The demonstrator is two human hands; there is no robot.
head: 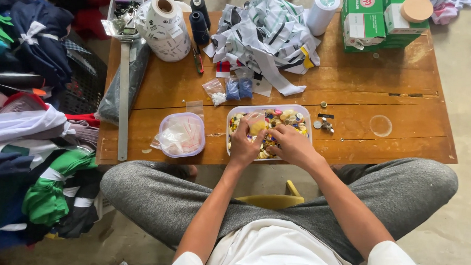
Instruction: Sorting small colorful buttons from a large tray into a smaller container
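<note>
Grey-trousered knees (159,199); 2 hands (270,144) sorting the button tray (303,111).

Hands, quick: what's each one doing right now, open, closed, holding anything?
Left hand: in the clear tray of buttons, fingers curled; whether it holds anything cannot be told.
Right hand: in the same tray, fingers bent among the buttons; grip cannot be told.

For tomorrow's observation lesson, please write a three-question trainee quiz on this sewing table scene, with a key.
1. True or false: both hands are inside the tray of buttons.
2. Which lies left of that tray? A) green boxes B) lidded tub of plastic bags C) white roll
3. What long tool lies along the table's left edge?

Key:
1. True: the left hand and right hand reach into it.
2. B, the lidded tub.
3. A metal ruler.
</note>
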